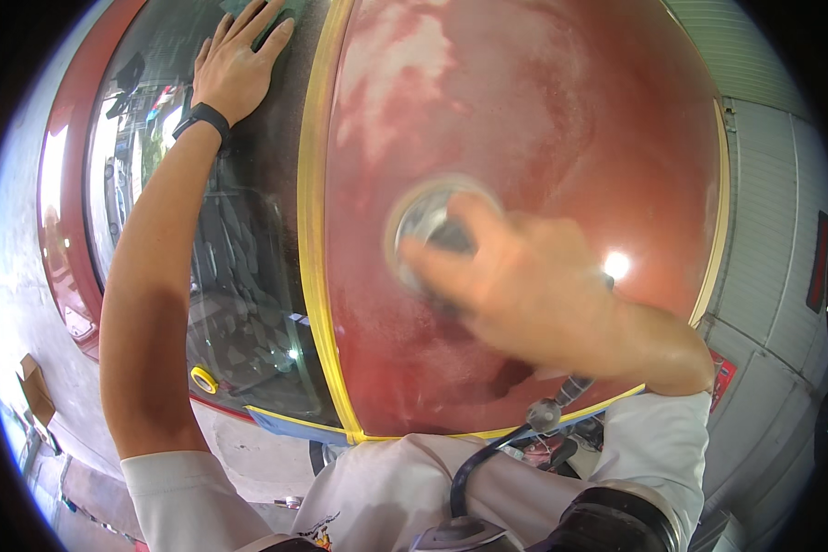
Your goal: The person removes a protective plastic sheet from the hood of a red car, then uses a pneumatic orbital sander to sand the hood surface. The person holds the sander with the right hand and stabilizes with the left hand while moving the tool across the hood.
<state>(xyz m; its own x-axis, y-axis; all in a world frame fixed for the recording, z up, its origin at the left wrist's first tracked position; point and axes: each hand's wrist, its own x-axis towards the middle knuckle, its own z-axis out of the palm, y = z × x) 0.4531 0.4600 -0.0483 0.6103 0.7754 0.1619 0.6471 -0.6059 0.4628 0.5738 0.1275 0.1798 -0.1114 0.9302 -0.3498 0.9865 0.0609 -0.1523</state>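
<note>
My left hand lies flat with fingers apart on the dark car window glass, near its far end. A black band sits on that wrist. My right hand is wrapped round a round-headed orbital sander, which rests on the dull red car roof panel. Both this hand and the sander are smeared by motion. Pale, hazy scuffing marks the red paint around them. Yellow masking tape runs along the border between the glass and the panel.
A roll of yellow tape lies on the glass near its lower left corner. A dark hose with a metal coupling hangs near my body at the panel's near edge. Beyond the left side stands a cardboard box; a corrugated wall is to the right.
</note>
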